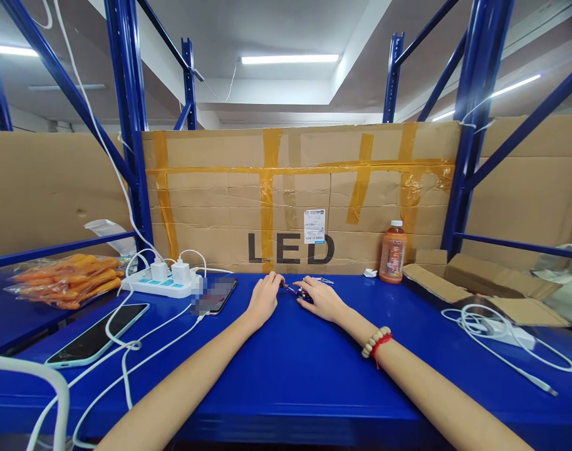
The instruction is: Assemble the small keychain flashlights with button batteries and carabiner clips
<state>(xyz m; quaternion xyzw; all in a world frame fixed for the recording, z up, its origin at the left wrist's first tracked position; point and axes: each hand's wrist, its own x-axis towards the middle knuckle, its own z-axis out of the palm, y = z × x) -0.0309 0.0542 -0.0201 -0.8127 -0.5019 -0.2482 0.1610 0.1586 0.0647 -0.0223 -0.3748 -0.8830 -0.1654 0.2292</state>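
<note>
My left hand [264,298] reaches to the far part of the blue shelf top, its fingers closed on one end of a small, shiny, dark purple item [291,290]. The item's kind is too small to make out. My right hand [324,299] curls over the item's other, darker end, with the fingers bent and closed around it. Just behind the right fingers lies a thin silvery thing [326,280], partly hidden by that hand. A beaded bracelet and a red cord circle my right wrist.
A power strip [163,285] with chargers, white cables and two phones [100,335] [222,295] lie left. Bagged orange items [72,280] are further left. Right are a drink bottle [393,254], crumpled tissue [370,273], open carton [483,282] and coiled cable [506,335]. Taped cardboard [210,207] stands behind.
</note>
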